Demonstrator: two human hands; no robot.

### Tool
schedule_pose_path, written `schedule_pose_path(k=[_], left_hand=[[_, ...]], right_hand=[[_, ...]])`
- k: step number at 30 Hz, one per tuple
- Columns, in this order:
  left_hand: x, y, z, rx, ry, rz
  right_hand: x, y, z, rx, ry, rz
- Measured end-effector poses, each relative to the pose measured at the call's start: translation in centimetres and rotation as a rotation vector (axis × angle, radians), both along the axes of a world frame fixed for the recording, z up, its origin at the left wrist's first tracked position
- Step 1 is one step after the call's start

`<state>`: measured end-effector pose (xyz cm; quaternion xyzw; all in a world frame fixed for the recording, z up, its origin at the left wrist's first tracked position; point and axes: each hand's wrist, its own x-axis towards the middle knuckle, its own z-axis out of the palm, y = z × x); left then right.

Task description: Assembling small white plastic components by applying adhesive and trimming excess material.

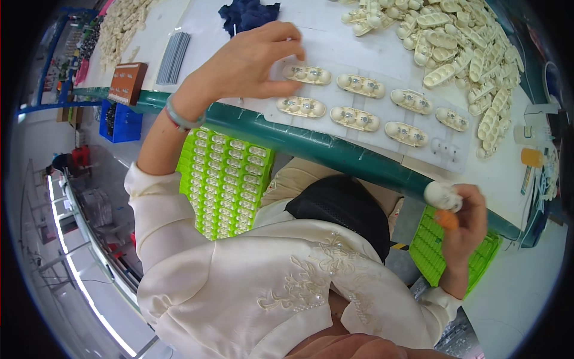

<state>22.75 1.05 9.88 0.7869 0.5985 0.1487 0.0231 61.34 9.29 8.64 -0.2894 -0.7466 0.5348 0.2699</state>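
Note:
My right hand (469, 224) is closed around a cream oval plastic housing (441, 196) at the bench edge on the right. An orange cover (446, 219) sits on one of its fingertips. At the upper left, my left hand (257, 63) has its thumb and fingers apart beside the left end of a cream housing with round silvery parts (308, 74). Whether it touches that housing I cannot tell. Several similar housings, such as this near-row housing (354, 118), lie in two rows on a clear, flat holder (373, 139). Small pieces stand at the holder's right end.
A large heap of cream housings (460, 51) covers the back right. Dark blue cloth (248, 15), grey rods (173, 58) and a brown block (127, 84) lie at the left. Filled green trays (224, 179) and another green tray (484, 257) are below the bench edge.

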Motion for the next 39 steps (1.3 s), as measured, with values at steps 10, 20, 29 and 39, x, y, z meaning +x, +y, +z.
schedule_pose_path(k=[10, 20, 29, 39], left_hand=[[-3.9, -2.4, 4.0, 0.025, -0.551, 0.092], [-0.3, -39.8, -6.5, 0.284, -1.071, 1.368], [14.7, -51.3, -20.7, 0.825, -1.634, 1.969], [9.8, -53.7, -23.1, 0.776, -1.149, 2.356]], right_hand=[[-9.5, -8.5, -3.8, -0.762, -0.002, 0.345], [-30.2, -20.3, -13.5, -0.446, -0.194, 0.726], [-47.4, -29.3, -23.4, 0.017, -0.236, 0.640], [-50.6, -31.7, -27.0, 0.673, -0.388, 0.680]])
